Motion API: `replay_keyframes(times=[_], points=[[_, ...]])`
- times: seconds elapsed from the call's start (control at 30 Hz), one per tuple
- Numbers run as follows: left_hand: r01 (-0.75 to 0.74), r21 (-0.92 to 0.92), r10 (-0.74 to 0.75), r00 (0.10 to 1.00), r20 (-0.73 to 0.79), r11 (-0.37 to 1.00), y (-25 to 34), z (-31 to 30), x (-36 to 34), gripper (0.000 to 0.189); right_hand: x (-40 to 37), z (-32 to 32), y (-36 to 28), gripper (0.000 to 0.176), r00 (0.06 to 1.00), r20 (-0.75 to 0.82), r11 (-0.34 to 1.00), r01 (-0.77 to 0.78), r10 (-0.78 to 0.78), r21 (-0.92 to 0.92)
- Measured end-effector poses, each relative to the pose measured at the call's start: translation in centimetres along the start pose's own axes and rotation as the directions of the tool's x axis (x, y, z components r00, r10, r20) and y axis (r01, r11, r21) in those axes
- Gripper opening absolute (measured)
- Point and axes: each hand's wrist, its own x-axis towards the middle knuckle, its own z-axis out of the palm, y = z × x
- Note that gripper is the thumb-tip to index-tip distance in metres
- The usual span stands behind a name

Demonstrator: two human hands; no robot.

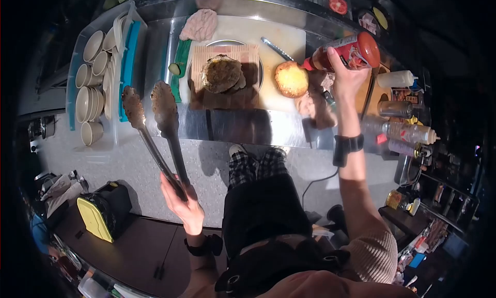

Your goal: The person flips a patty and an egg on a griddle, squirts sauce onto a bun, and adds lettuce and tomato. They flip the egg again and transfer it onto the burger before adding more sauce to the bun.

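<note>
My left hand [182, 205] is closed around the handle end of metal tongs [170, 125], whose two stained tips stand apart near the counter's front edge. In my right hand [347, 76] a red sauce bottle [343, 52] is gripped on its side, its red nozzle pointing left at the edge of a toasted bun half [292, 80]. That bun lies cut side up on the white cutting board [281, 32]. To its left, a browned patty [221, 73] with a yellowish top rests on striped paper [206, 99] over a round metal plate.
A knife [276, 49] lies above the bun. Beyond the paper is a crumpled cloth [199, 25]. A clear bin [75, 91] of stacked paper bowls stands at left. Several squeeze bottles, one white [397, 79], line the right side. A tomato slice [338, 5] sits at the back.
</note>
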Motion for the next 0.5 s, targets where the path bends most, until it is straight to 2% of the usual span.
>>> replay_keyframes(times=[0.17, 0.37, 0.5], points=[[0.030, -0.005, -0.030, 0.999, 0.014, 1.000, 0.1, -0.2, 0.3, 0.057, -0.4, 1.2, -0.2, 0.054, 0.999, -0.028, 1.000, -0.018, 0.019, 0.021], [-0.053, 0.051, 0.053, 0.998, -0.014, 0.997, -0.6, -0.5, 0.7, 0.055, -1.0, 2.0, -0.2, 0.053, 0.999, -0.041, 1.000, -0.029, 0.029, -0.005], [-0.052, 0.045, 0.052, 0.999, -0.012, 0.998, -0.5, -0.6, 0.8, 0.055, -1.2, 2.5, -0.5, 0.052, 0.999, -0.030, 0.999, -0.044, 0.045, 0.008]])
